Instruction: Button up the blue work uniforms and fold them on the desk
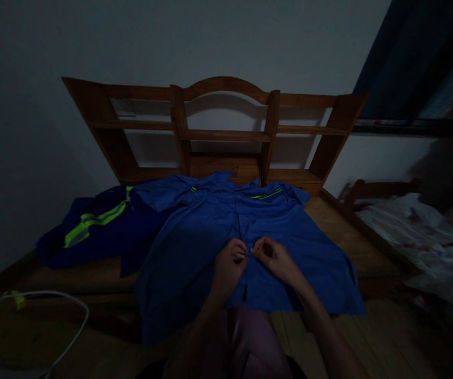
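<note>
A blue short-sleeved work shirt (195,247) lies spread on a wooden surface, collar at the far end and hem toward me. Yellow-green trim marks its chest. Over the lower part of its front opening, my left hand (228,266) is closed in a pinch at the left side of the button placket. Close beside it, my right hand (276,258) pinches the opposite edge with thumb and forefinger. The fingertips are a short gap apart. Any button between them is too small and dark to make out.
A darker blue garment (104,226) with reflective bands lies at the left, partly under the shirt. Behind stands a wooden shelf headboard (226,136). A white cable (80,302) loops at lower left. Clear plastic bags (416,226) are piled at the right.
</note>
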The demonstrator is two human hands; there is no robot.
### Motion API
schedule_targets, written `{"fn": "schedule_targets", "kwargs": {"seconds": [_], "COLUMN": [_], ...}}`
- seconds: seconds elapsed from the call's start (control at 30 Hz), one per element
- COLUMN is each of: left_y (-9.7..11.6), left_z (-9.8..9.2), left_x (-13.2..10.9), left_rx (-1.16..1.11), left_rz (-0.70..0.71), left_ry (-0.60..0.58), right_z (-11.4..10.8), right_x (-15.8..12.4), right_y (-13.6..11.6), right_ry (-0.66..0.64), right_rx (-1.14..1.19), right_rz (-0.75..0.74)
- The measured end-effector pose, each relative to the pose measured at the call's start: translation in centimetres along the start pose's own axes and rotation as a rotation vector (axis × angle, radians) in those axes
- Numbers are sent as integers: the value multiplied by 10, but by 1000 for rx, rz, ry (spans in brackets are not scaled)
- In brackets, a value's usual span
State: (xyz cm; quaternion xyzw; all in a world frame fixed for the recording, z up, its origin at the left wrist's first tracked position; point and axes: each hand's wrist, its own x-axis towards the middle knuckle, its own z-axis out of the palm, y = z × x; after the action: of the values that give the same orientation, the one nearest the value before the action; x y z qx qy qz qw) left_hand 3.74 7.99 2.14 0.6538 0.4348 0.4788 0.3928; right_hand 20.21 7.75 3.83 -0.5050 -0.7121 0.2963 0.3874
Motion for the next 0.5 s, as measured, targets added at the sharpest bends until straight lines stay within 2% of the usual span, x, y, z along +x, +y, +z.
{"fn": "schedule_targets", "kwargs": {"seconds": [0.13, 0.27, 0.37, 0.5], "left_y": [-1, -2, -1, -1], "left_z": [-1, -1, -3, -6], "left_x": [0, 0, 0, 2], "left_rx": [-20, -74, -118, -183], "left_rz": [26, 24, 17, -25], "left_ry": [-9, -3, 24, 35], "right_z": [-17, -28, -29, -22], "right_x": [7, 19, 27, 31], "right_y": [-22, -32, -30, -24], "right_ry": [-221, -396, -434, -382], "right_rx": [-252, -388, -341, -205], "right_rz": [-159, -217, -243, -281]}}
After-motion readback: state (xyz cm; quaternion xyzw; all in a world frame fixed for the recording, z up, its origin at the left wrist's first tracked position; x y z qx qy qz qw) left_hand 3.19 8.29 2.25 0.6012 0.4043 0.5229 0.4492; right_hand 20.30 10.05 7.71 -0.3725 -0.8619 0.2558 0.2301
